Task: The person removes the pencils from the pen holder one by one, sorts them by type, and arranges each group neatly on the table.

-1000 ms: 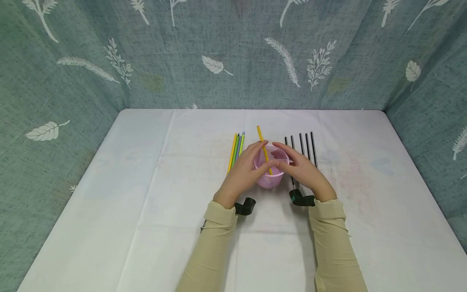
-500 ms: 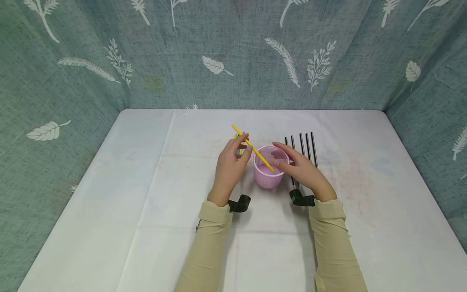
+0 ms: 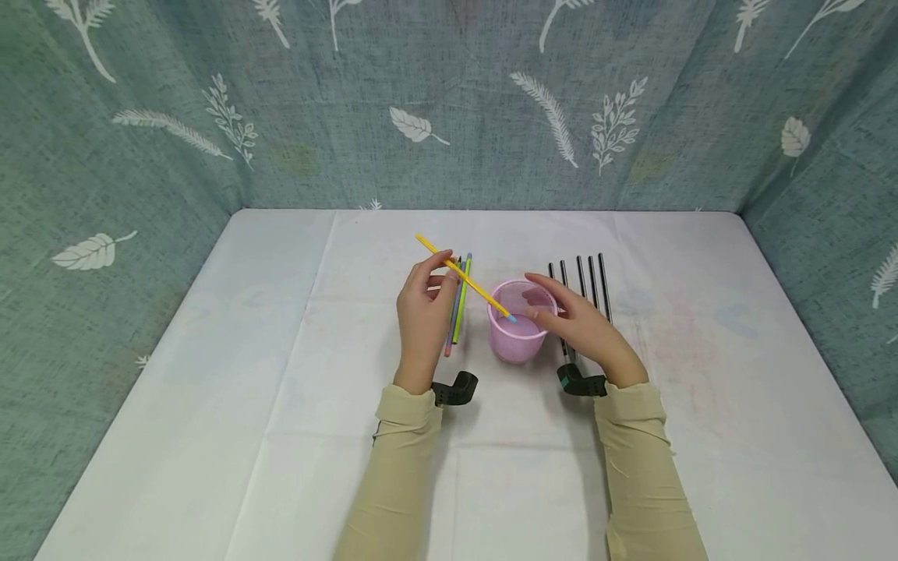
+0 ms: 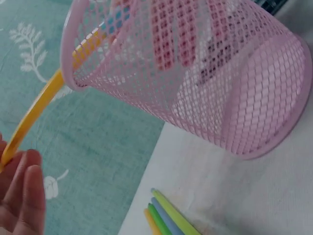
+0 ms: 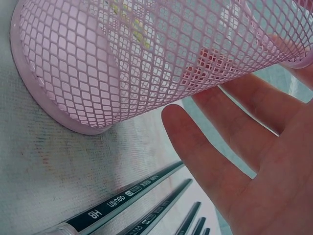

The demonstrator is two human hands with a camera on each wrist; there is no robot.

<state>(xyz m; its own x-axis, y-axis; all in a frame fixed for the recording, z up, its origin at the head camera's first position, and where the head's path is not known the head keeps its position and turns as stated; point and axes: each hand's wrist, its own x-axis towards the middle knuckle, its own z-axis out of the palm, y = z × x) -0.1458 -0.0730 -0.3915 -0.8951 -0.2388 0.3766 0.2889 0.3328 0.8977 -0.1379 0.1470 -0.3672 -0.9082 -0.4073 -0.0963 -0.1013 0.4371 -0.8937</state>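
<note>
My left hand [image 3: 423,323] pinches a yellow pencil [image 3: 479,289] between thumb and fingers. The pencil slants down to the right, and its light blue end reaches over the rim into the pink mesh pen cup [image 3: 515,349]. In the left wrist view that blue end shows through the mesh. My right hand [image 3: 585,327] holds the cup at its right side, thumb over the rim and fingers around the far side. The right wrist view shows the fingers [image 5: 195,142] along the mesh wall. The cup stands upright on the table.
Several coloured pencils [image 3: 461,308] lie side by side left of the cup, partly behind my left hand. Several black pencils [image 3: 592,280] marked HB lie right of the cup, partly under my right hand. A white cloth [image 3: 295,436] covers the table; a green leaf-print curtain [image 3: 463,156] surrounds it.
The left hand has moved left, off the cup's rim, and the yellow pencil has tipped from nearly upright to a leftward slant. The right hand and the cup have stayed in place.
</note>
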